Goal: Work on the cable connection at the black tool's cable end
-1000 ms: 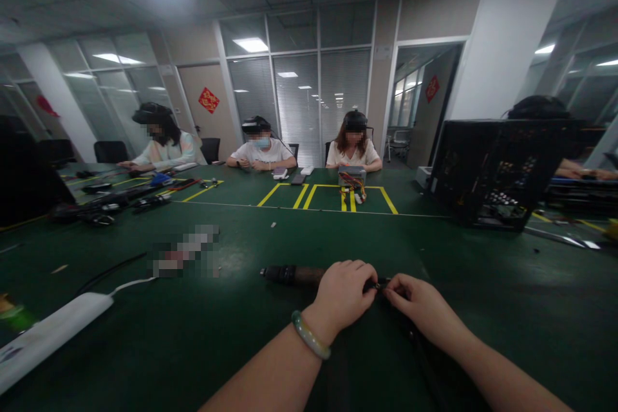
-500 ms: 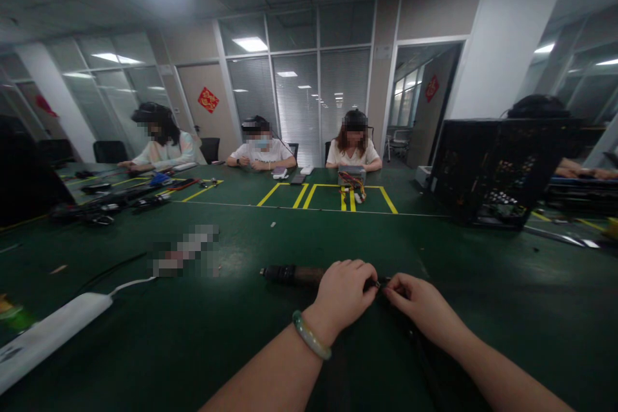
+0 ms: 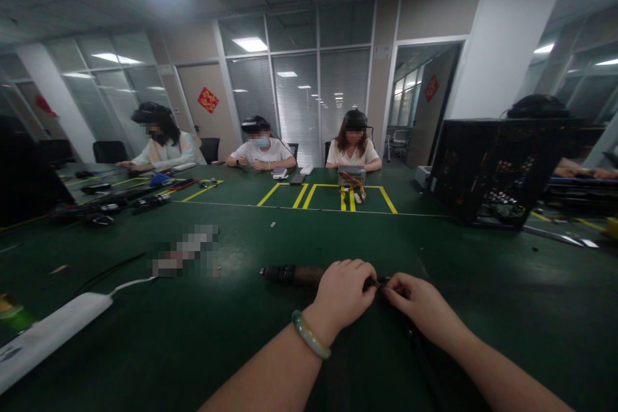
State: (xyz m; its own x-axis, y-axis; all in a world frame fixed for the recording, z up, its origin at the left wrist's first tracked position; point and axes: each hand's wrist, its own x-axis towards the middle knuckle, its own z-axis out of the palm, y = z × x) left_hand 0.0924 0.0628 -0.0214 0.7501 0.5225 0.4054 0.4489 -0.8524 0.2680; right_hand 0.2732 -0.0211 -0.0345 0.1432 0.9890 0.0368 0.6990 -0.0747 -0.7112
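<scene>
My left hand [image 3: 344,295], with a green bangle on the wrist, is curled round the right part of a dark cylindrical tool [image 3: 292,274] that lies on the green table [image 3: 203,335]. My right hand [image 3: 416,306] pinches a small dark part at the tool's right end, fingertips touching those of the left hand. A black cable [image 3: 425,360] runs from that end towards me under my right forearm. What the right fingers grip is too small to name.
A white power strip [image 3: 48,335] with its cable lies at the near left. An open black computer case [image 3: 502,170] stands at the right. Three people sit at the far side behind yellow floor-tape markings, with a small power supply [image 3: 351,175] and tools on the table.
</scene>
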